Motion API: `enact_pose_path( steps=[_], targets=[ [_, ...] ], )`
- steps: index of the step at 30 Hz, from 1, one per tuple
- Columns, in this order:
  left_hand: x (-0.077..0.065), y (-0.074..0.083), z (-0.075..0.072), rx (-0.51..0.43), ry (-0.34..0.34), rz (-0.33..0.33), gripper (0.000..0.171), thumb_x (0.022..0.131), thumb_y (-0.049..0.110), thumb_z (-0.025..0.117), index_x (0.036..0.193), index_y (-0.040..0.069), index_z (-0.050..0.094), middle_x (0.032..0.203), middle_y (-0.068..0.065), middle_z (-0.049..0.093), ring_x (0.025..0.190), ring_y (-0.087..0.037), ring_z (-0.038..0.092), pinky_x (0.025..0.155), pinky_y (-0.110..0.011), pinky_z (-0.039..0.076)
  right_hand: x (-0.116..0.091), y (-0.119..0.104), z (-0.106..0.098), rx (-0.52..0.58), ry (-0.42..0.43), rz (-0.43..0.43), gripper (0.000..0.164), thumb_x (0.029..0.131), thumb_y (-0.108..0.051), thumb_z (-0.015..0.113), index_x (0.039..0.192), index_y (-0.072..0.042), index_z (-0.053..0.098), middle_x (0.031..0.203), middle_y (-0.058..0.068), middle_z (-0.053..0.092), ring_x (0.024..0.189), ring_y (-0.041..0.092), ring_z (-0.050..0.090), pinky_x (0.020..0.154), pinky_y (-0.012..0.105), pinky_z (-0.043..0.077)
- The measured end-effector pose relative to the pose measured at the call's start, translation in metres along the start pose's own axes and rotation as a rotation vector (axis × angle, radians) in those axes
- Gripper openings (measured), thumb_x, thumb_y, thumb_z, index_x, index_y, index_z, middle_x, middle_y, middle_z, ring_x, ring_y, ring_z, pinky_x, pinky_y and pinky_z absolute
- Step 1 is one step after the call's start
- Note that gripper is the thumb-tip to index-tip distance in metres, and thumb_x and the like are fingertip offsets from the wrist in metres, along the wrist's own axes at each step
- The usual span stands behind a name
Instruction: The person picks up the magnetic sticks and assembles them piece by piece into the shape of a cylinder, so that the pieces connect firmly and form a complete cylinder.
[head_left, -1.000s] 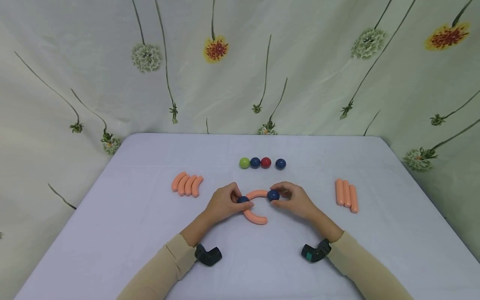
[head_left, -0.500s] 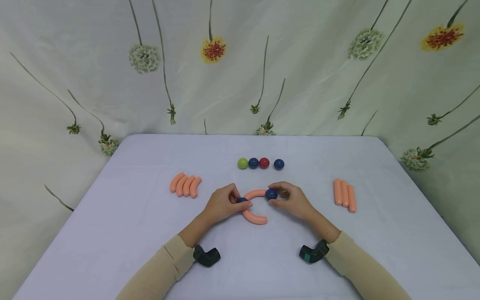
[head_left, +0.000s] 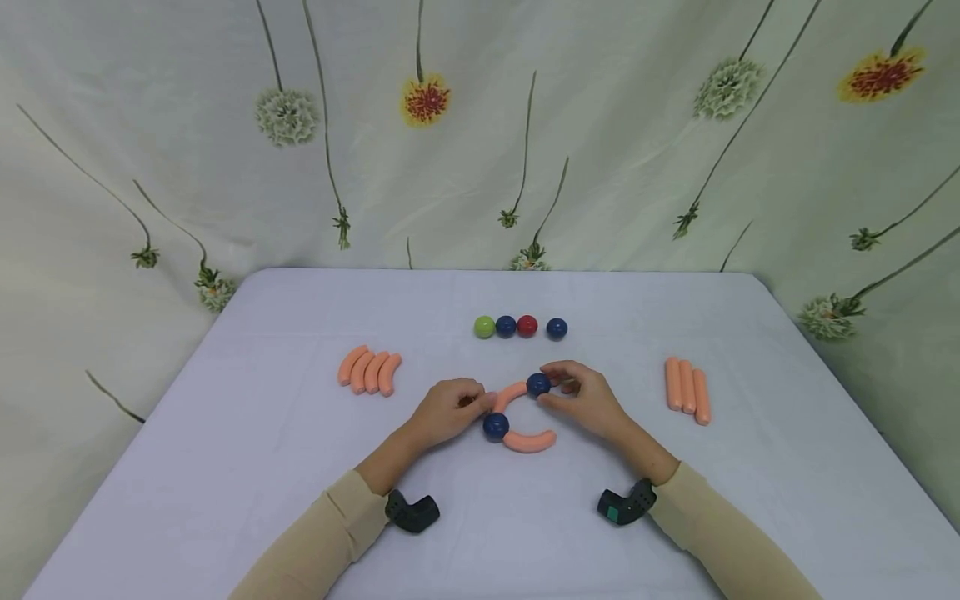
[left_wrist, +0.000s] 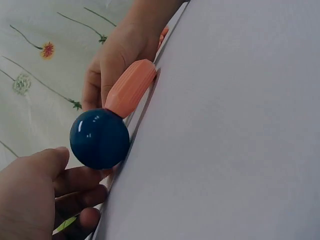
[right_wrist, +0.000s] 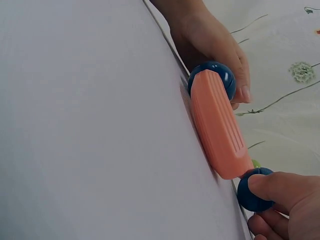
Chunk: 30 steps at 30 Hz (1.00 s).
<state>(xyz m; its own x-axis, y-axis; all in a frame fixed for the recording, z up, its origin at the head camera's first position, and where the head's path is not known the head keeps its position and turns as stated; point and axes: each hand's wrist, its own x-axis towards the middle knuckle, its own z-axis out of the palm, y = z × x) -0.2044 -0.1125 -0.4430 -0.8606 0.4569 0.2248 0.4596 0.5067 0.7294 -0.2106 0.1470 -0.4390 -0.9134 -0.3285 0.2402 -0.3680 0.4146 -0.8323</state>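
My right hand (head_left: 588, 400) pinches a blue ball (head_left: 538, 384) between thumb and fingers at the right end of an upper curved orange stick (head_left: 512, 393). My left hand (head_left: 450, 410) is off the other blue ball (head_left: 496, 427), its thumb tip right by the upper stick's left end and its fingers loosely bent. From that ball a lower curved orange stick (head_left: 531, 442) runs to the right, its far end free. In the left wrist view, the left thumb and fingers lie just beside the blue ball (left_wrist: 100, 139). The joined pieces make a C shape, open to the right.
Behind the hands stand a green ball (head_left: 484, 327), a blue ball (head_left: 506, 327), a red ball (head_left: 527, 326) and another blue ball (head_left: 557, 328). Several curved sticks (head_left: 372, 372) lie at left, and three straight sticks (head_left: 687, 390) at right, on the white table (head_left: 225, 467).
My left hand has let go of its blue ball. That ball has shifted toward me and the lower curved stick to the right. My right hand still holds its ball, which has moved slightly left.
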Motion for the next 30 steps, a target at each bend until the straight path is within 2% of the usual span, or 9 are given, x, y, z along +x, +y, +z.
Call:
enact_pose_path(
  steps=[3, 5, 9, 12, 15, 20, 24, 30],
  targets=[
    [0.001, 0.001, 0.0, 0.005, -0.023, 0.024, 0.028, 0.095, 0.025, 0.064, 0.068, 0.017, 0.06, 0.067, 0.009, 0.049, 0.063, -0.008, 0.046, 0.059, -0.024, 0.036, -0.003, -0.019, -0.003, 0.014, -0.003, 0.002, 0.036, 0.084, -0.002, 0.074, 0.117, 0.007, 0.063, 0.11, 0.019, 0.066, 0.1, 0.034, 0.061, 0.087, 0.047, 0.049],
    [0.002, 0.002, 0.001, 0.007, -0.031, 0.014, 0.024, 0.093, 0.026, 0.066, 0.072, 0.016, 0.062, 0.068, 0.009, 0.051, 0.064, -0.009, 0.047, 0.059, -0.024, 0.037, -0.006, -0.033, -0.005, 0.02, -0.009, 0.009, 0.035, 0.084, 0.002, 0.072, 0.117, 0.011, 0.061, 0.11, 0.023, 0.065, 0.1, 0.038, 0.06, 0.088, 0.051, 0.048],
    [0.007, 0.006, 0.003, 0.033, -0.017, -0.042, 0.014, 0.092, 0.028, 0.068, 0.092, 0.015, 0.065, 0.076, 0.008, 0.056, 0.066, -0.01, 0.05, 0.06, -0.026, 0.042, -0.008, -0.042, -0.008, 0.016, -0.013, 0.02, 0.035, 0.084, 0.004, 0.071, 0.116, 0.012, 0.061, 0.11, 0.025, 0.064, 0.1, 0.041, 0.059, 0.088, 0.053, 0.047],
    [0.013, 0.009, 0.005, 0.043, -0.012, -0.093, 0.023, 0.091, 0.029, 0.07, 0.107, 0.014, 0.064, 0.082, 0.007, 0.058, 0.069, -0.011, 0.052, 0.062, -0.027, 0.044, -0.008, -0.043, -0.008, 0.012, -0.013, 0.022, 0.034, 0.084, 0.004, 0.071, 0.116, 0.012, 0.061, 0.11, 0.025, 0.064, 0.1, 0.041, 0.059, 0.088, 0.053, 0.047],
    [0.02, 0.015, 0.006, 0.045, -0.046, -0.119, 0.028, 0.09, 0.028, 0.07, 0.113, 0.012, 0.065, 0.084, 0.006, 0.059, 0.073, -0.011, 0.053, 0.065, -0.028, 0.045, -0.007, -0.041, -0.008, 0.009, -0.014, 0.024, 0.034, 0.084, 0.004, 0.07, 0.116, 0.012, 0.061, 0.11, 0.025, 0.064, 0.1, 0.042, 0.059, 0.088, 0.053, 0.047],
    [0.031, 0.024, 0.009, 0.093, -0.1, -0.118, 0.027, 0.089, 0.026, 0.07, 0.111, 0.011, 0.068, 0.083, 0.004, 0.059, 0.074, -0.014, 0.053, 0.065, -0.029, 0.045, -0.003, -0.016, -0.002, 0.022, -0.01, 0.017, 0.036, 0.084, 0.003, 0.072, 0.117, 0.011, 0.061, 0.111, 0.024, 0.065, 0.1, 0.04, 0.06, 0.087, 0.054, 0.047],
    [0.037, 0.027, 0.011, 0.159, -0.104, -0.11, 0.024, 0.088, 0.025, 0.071, 0.109, 0.014, 0.07, 0.083, 0.004, 0.059, 0.075, -0.013, 0.054, 0.066, -0.029, 0.046, 0.002, 0.003, 0.001, 0.019, -0.007, 0.014, 0.038, 0.084, -0.003, 0.075, 0.119, 0.007, 0.062, 0.112, 0.018, 0.066, 0.1, 0.034, 0.061, 0.087, 0.049, 0.049],
    [0.041, 0.024, 0.012, 0.179, -0.083, -0.106, 0.023, 0.087, 0.024, 0.072, 0.107, 0.014, 0.071, 0.082, 0.004, 0.059, 0.074, -0.014, 0.054, 0.064, -0.029, 0.045, 0.004, 0.007, -0.003, 0.021, 0.012, 0.006, 0.037, 0.082, -0.008, 0.078, 0.117, -0.001, 0.065, 0.107, 0.01, 0.068, 0.097, 0.025, 0.064, 0.084, 0.04, 0.051]
  ],
)
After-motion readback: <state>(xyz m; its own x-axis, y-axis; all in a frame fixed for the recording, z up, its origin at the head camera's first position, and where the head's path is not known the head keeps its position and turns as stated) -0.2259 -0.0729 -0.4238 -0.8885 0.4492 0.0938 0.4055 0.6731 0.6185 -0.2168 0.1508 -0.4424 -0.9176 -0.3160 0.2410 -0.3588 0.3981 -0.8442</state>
